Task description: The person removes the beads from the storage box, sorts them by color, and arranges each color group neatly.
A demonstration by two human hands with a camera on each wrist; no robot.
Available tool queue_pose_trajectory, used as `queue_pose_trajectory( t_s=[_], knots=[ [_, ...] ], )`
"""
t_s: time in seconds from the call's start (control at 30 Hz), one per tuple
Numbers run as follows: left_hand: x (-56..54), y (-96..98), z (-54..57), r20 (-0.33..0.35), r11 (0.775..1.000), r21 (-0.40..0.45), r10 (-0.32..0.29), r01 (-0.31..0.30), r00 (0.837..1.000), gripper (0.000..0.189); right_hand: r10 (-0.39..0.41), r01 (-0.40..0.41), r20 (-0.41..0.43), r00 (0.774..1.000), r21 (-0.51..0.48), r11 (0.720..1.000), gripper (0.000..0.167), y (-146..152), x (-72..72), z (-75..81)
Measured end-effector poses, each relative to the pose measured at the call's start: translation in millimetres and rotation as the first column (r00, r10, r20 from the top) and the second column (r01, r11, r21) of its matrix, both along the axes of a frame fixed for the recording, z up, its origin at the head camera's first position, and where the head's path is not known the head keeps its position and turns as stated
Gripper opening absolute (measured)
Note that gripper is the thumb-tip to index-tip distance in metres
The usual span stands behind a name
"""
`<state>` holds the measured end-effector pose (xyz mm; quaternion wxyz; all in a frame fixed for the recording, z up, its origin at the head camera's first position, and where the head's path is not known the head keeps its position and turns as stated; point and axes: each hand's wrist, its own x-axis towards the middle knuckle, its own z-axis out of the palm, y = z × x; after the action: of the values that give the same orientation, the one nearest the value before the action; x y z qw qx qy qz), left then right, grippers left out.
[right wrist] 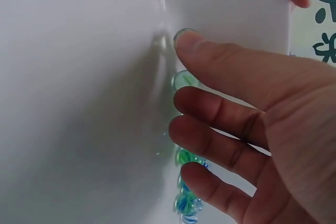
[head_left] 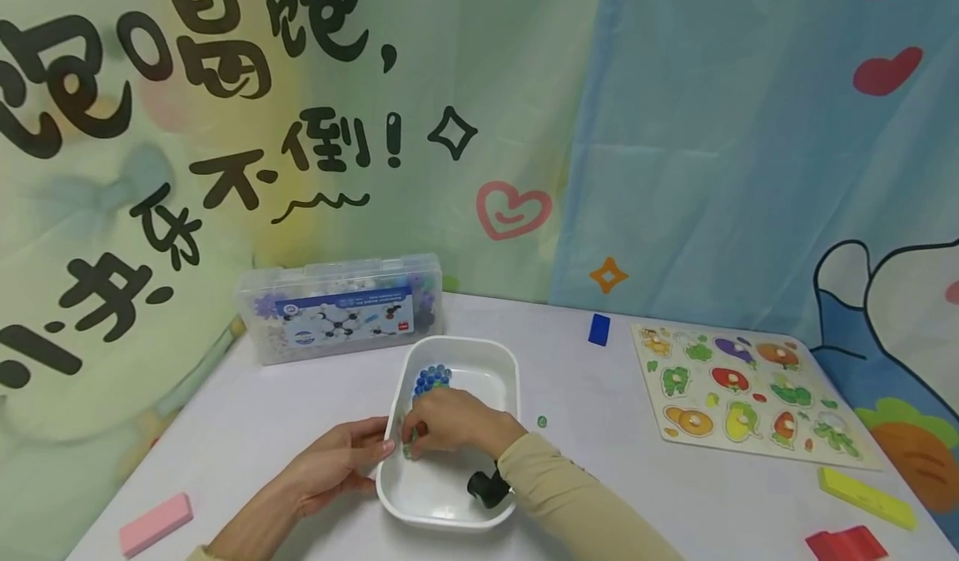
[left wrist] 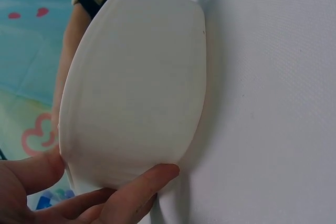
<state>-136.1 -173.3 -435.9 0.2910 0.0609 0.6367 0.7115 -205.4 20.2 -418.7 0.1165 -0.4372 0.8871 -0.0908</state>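
A white rectangular tray [head_left: 449, 507] stands on the table. My left hand [head_left: 330, 465] holds its left wall, thumb at the rim and fingers against the outer side, as the left wrist view also shows. Inside the tray, my right hand [head_left: 453, 419] reaches along the left wall with its fingers apart. In the right wrist view its thumb touches a clear glass marble, and a second clear green marble [right wrist: 184, 81] lies between thumb and fingers without being pinched. Blue and green marbles [head_left: 432, 378] cluster at the tray's far left, partly hidden by the hand.
A black object [head_left: 489, 489] lies in the tray under the right wrist. One green marble [head_left: 543, 421] sits outside. A clear plastic case [head_left: 340, 307] stands behind; a vegetable puzzle board [head_left: 749, 394], blue block [head_left: 599, 329], yellow block [head_left: 867, 497], red piece [head_left: 847, 543] and pink block [head_left: 156, 524] lie around.
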Motion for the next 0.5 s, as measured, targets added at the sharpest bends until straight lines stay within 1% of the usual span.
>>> queue_pose_trajectory(
  t_s=[0.13,0.27,0.4,0.5],
  knots=[
    [-1.1,-1.2,-0.5,-0.016,1.0,0.002,0.002,-0.002,1.0,0.07,0.019,-0.02,-0.026,0.999,-0.027,0.999,0.014,2,0.3,7.0],
    [-1.5,-0.8,0.1,-0.016,1.0,-0.014,0.009,-0.009,1.0,0.068,0.022,-0.023,-0.003,1.0,-0.078,0.997,0.014,11,-0.4,21.8],
    [-0.6,1.2,1.2,0.002,0.998,-0.052,0.03,-0.03,1.0,0.067,0.013,-0.009,0.025,1.0,-0.157,0.988,0.015,31,-3.0,42.0],
    [0.5,2.8,1.3,0.018,0.996,-0.073,0.045,-0.044,0.999,0.067,-0.021,0.024,0.016,1.0,-0.235,0.972,0.016,53,-4.0,54.8]
  ],
)
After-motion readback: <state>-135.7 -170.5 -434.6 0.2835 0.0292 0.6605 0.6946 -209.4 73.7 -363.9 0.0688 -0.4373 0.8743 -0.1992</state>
